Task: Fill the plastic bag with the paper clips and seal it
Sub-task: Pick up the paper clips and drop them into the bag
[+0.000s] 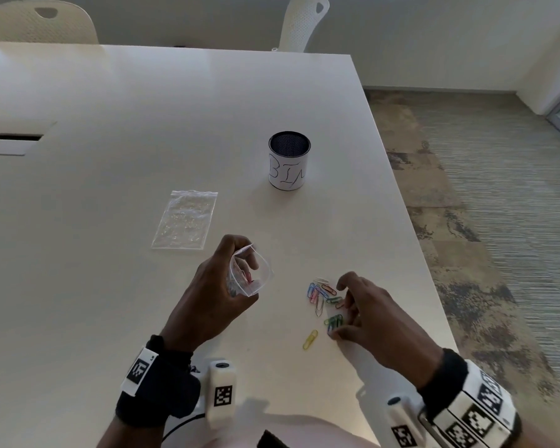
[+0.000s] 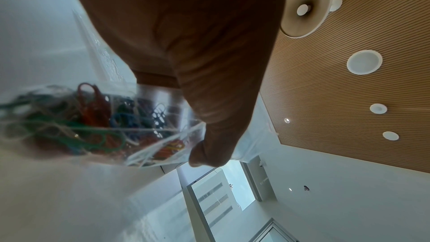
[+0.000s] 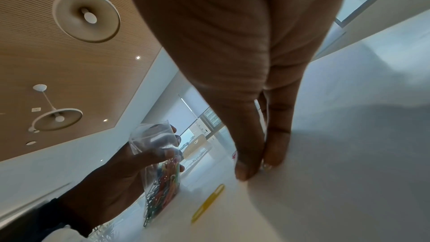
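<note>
My left hand (image 1: pixel 230 266) holds a clear plastic bag (image 1: pixel 251 276) upright just above the table, its mouth spread open. In the left wrist view several coloured paper clips (image 2: pixel 93 122) lie inside the bag, and in the right wrist view the same bag (image 3: pixel 160 163) shows them piled at its bottom. My right hand (image 1: pixel 345 307) curls over a loose pile of coloured paper clips (image 1: pixel 320 295) on the table, to the right of the bag. Thumb and fingertips (image 3: pixel 244 170) meet on the tabletop, pinching clips at the pile's near end. One yellow clip (image 1: pixel 310 339) lies apart, nearer me.
A second clear bag (image 1: pixel 186 219) lies flat beyond my left hand. A mesh cup (image 1: pixel 289 164) with a white paper label stands farther back. The table's right edge (image 1: pixel 434 286) runs close to my right hand, with carpet below. Two chairs stand at the far side.
</note>
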A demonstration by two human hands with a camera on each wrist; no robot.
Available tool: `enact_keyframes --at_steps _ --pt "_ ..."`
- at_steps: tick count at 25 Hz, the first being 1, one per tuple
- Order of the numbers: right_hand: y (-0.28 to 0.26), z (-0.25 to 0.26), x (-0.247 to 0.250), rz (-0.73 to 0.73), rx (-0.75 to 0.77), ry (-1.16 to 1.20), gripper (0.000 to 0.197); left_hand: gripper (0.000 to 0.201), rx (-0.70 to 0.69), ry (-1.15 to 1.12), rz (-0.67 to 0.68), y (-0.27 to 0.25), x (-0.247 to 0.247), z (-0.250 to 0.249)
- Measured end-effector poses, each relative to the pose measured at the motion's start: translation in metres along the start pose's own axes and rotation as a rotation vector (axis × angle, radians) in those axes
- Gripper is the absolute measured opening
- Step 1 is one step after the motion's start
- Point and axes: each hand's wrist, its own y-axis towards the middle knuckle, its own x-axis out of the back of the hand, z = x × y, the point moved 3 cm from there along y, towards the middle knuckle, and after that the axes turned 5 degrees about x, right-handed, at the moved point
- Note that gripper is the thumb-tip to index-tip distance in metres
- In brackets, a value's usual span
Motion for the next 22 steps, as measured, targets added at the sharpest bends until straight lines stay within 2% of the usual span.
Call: enact_keyframes --at_steps 5,8,9,13,14,19,22 --pt "0.022 0.015 0.001 -0.124 0.055 -0.046 0.051 0.06 0.0 0.002 -0.007 0.0 0.0 0.0" --pt "0.023 0.027 -0.001 -0.045 0.124 -0.2 0.063 0.061 0.006 0.002 -0.011 -0.002 0.0 0.0" --pt "0.023 0.029 -0.004 -0.014 0.138 -0.257 0.061 0.061 0.007 0.002 -0.013 -0.003 0.001 0.0" --pt "0.029 0.035 -0.01 -0.063 0.202 -0.291 0.014 0.061 0.011 0.006 -0.014 -0.004 0.001 -0.001" --pt "0.031 0.034 -0.01 -0.067 0.196 -0.296 0.007 0.061 0.015 0.003 -0.012 -0.004 0.001 -0.001" --pt "0.039 0.022 -0.003 -0.1 0.174 -0.278 0.015 0.058 0.024 -0.022 -0.006 -0.004 0.0 -0.003" --pt "0.045 0.013 0.01 -0.143 0.149 -0.116 0.013 0.058 0.029 -0.022 -0.005 -0.003 0.0 -0.003"
